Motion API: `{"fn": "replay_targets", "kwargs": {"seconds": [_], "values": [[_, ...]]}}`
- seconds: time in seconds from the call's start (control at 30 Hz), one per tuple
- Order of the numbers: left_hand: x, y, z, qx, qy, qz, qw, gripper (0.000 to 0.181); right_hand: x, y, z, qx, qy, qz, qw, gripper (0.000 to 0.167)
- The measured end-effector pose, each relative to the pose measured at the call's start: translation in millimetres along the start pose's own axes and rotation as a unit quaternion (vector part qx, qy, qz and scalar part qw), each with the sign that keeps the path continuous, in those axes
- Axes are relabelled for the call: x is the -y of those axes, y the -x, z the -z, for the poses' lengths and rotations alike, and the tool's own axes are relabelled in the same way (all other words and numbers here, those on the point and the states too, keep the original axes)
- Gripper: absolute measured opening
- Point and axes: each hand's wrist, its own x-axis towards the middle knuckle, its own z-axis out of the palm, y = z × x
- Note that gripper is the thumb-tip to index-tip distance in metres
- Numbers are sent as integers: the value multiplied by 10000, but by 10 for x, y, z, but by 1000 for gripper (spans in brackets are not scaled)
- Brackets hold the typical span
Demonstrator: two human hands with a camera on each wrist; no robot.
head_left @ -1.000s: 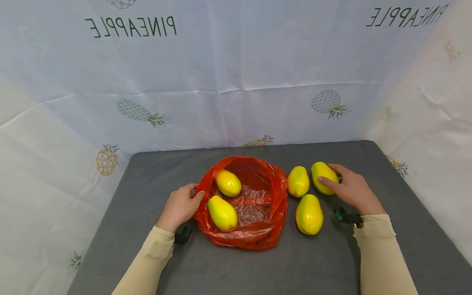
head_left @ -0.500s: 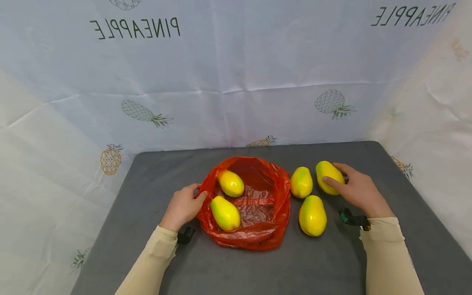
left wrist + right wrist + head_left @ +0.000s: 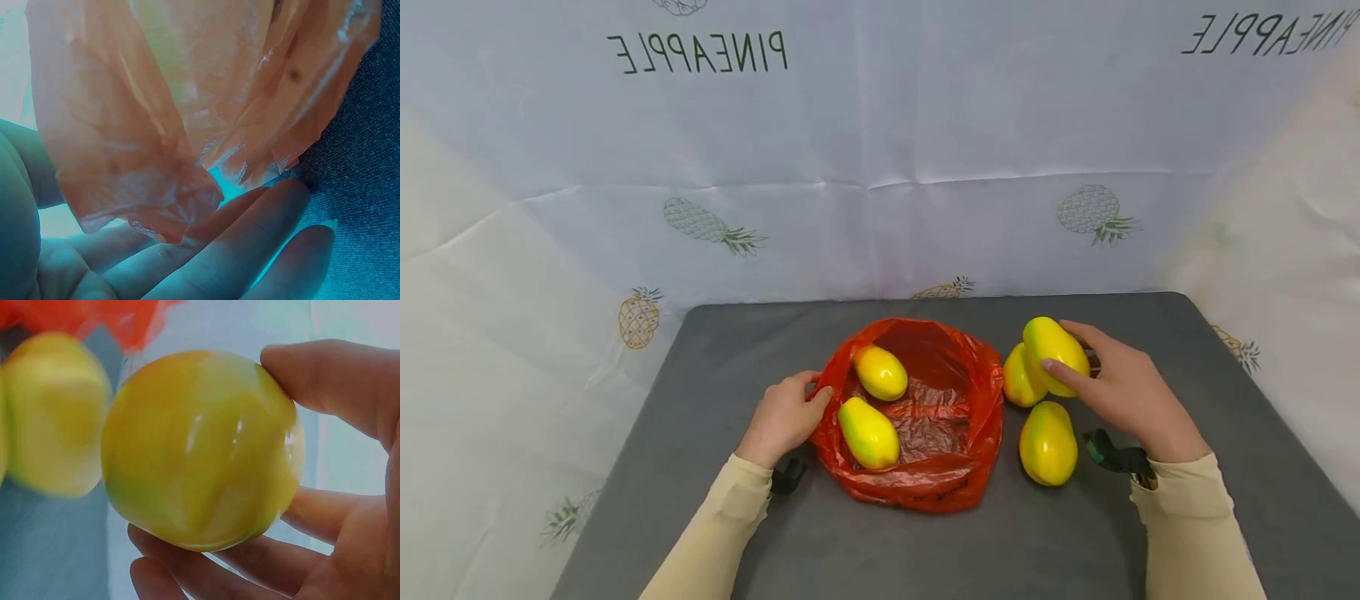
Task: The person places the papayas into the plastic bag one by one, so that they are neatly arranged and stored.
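In the head view a red plastic bag (image 3: 955, 493) stands with its mouth spread wide, two yellow papayas inside, one nearer (image 3: 868, 433) and one farther (image 3: 881, 372). My left hand (image 3: 784, 417) pinches the bag's left rim; in the left wrist view the thin film (image 3: 144, 156) hangs between thumb and fingers. My right hand (image 3: 1123, 383) grips a yellow-green papaya (image 3: 1055, 354) off the table, thumb on one side and fingers around the other. That papaya (image 3: 203, 450) fills the middle of the right wrist view and, from the head, partly hides another papaya (image 3: 1018, 382) beside the bag.
One more papaya (image 3: 1048, 444) lies on the dark grey table (image 3: 880, 558), right of the bag. A white cloth (image 3: 820, 133) printed with pineapples hangs behind the table and along its sides.
My right hand has lifted its papaya from the table and moved it left, in front of the papaya by the bag. The left hand stays at the bag's rim. The head view shifts slightly.
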Motion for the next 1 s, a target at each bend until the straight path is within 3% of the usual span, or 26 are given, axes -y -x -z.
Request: {"fn": "replay_targets", "kwargs": {"seconds": [0.27,0.5,0.7,1.0], "values": [[37,-16,1,-92,-119,-68,9999,48,595,-67,29,18,-80,644,9979,83],[20,-22,-34,-100,-78,-63,9999,48,993,-245,-194,416,6,1072,9934,76],[8,-18,-48,-126,-96,-103,9998,47,1127,-369,-408,604,52,1282,9899,73],[9,-12,-38,-161,-65,-102,9998,46,1135,-465,-601,832,313,1372,9865,74]]}}
